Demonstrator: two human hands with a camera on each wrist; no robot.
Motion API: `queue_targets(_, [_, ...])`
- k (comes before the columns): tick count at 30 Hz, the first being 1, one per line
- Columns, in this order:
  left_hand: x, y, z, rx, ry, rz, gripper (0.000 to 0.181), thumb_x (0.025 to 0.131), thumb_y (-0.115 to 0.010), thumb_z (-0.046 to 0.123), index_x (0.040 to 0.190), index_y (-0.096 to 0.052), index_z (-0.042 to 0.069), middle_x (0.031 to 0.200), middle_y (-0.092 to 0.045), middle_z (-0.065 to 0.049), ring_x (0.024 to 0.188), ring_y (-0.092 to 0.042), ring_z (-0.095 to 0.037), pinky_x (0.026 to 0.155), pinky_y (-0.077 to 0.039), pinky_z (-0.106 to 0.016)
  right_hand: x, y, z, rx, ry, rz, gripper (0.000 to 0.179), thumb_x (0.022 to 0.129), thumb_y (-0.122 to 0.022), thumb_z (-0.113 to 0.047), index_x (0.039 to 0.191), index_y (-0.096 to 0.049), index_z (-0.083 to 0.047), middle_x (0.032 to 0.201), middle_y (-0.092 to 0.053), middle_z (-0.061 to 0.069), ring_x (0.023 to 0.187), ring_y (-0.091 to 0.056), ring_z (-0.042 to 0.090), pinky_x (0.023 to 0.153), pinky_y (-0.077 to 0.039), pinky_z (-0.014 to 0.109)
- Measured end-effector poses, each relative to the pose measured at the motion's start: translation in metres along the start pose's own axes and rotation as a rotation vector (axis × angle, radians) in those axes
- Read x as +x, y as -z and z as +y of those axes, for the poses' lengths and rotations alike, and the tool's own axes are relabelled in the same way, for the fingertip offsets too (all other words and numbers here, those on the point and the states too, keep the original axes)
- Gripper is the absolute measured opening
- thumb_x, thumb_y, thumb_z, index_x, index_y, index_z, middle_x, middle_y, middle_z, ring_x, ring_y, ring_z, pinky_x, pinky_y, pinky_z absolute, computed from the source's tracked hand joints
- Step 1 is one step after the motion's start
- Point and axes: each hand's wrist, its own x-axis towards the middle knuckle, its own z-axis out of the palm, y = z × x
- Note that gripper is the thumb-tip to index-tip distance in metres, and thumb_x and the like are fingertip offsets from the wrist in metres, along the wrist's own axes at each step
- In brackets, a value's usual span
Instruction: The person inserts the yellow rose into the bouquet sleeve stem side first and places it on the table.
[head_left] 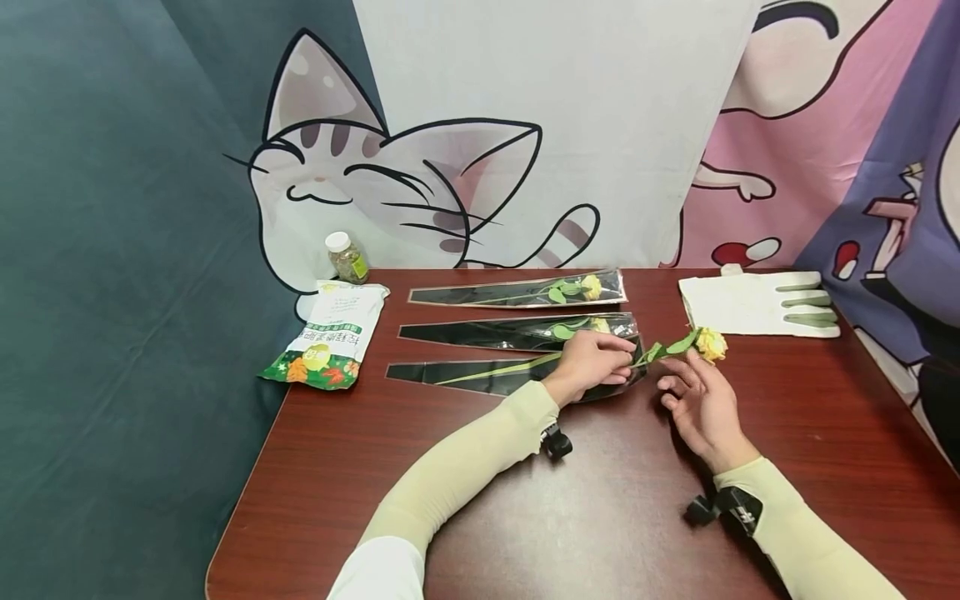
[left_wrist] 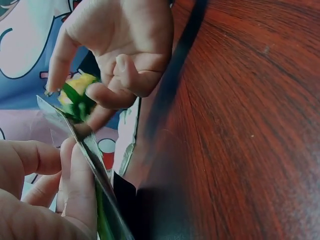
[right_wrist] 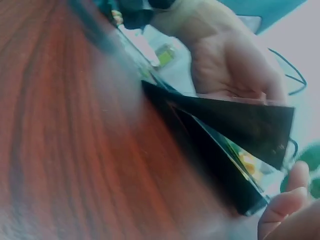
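Observation:
My left hand [head_left: 596,364] pinches the edge of the nearest flower sleeve [head_left: 495,379], black-backed with a clear front, at its wide end. A yellow rose [head_left: 711,343] has its stem lying inside that sleeve, its bloom and leaves sticking out to the right. Beside the bloom, my right hand [head_left: 703,408] has its fingers loosely bent; whether they touch the rose I cannot tell. In the left wrist view the rose bloom [left_wrist: 80,92] shows among the right fingers. The sleeve's black flap [right_wrist: 240,125] stands lifted in the right wrist view.
Behind lie two similar sleeves, the far one [head_left: 480,296] and the middle one [head_left: 480,333], each with a yellow rose. White gloves [head_left: 738,304] rest at the back right. A snack bag [head_left: 337,333] and a white-lidded jar [head_left: 348,260] stand at the back left.

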Motion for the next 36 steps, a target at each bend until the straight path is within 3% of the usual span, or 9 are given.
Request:
queue_targets(5, [0.001,0.002,-0.001,-0.001,0.0,-0.013,0.016,0.092,-0.075,-0.001,0.099,-0.086,0.01,0.076,-0.079,-0.007,0.063,-0.072,-0.013,0.06,-0.066,-0.025,0.001,0.008,-0.009,0.074,0.01,-0.077,0.034,0.116,-0.037,-0.042,0.12,-0.063,-0.021,0.107,-0.08,0.006,0.077,-0.075,0.02,0.056,-0.053,0.022])
queue_targets(16, [0.0,0.005,0.002,0.026,0.007,-0.045,0.014,0.094,-0.075,0.001,0.104,-0.084,0.004,0.071,-0.077,-0.005,0.059,-0.071,-0.009,0.058,-0.066,-0.024,0.002,0.014,-0.015,0.004,0.048,0.008,0.018,0.115,-0.047,-0.021,0.112,-0.063,-0.014,0.098,-0.081,0.004,0.067,-0.073,0.019,0.048,-0.047,0.021])
queue_targets(27, [-0.002,0.002,0.006,0.037,-0.023,-0.031,0.016,0.093,-0.073,-0.002,0.103,-0.084,0.003,0.079,-0.079,-0.016,0.059,-0.071,-0.01,0.058,-0.066,-0.025,0.003,0.011,-0.006,-0.093,0.06,0.034,0.017,0.114,-0.046,-0.017,0.111,-0.062,-0.015,0.09,-0.075,0.0,0.064,-0.067,0.014,0.048,-0.045,0.018])
queue_targets(36, [-0.001,0.004,0.002,0.003,-0.025,-0.051,0.013,0.094,-0.073,-0.002,0.103,-0.083,-0.001,0.076,-0.078,-0.011,0.061,-0.072,-0.011,0.062,-0.067,-0.028,0.004,0.011,0.0,-0.146,0.043,0.037,0.018,0.114,-0.043,-0.017,0.113,-0.061,-0.017,0.086,-0.07,-0.004,0.063,-0.067,0.013,0.049,-0.043,0.018])
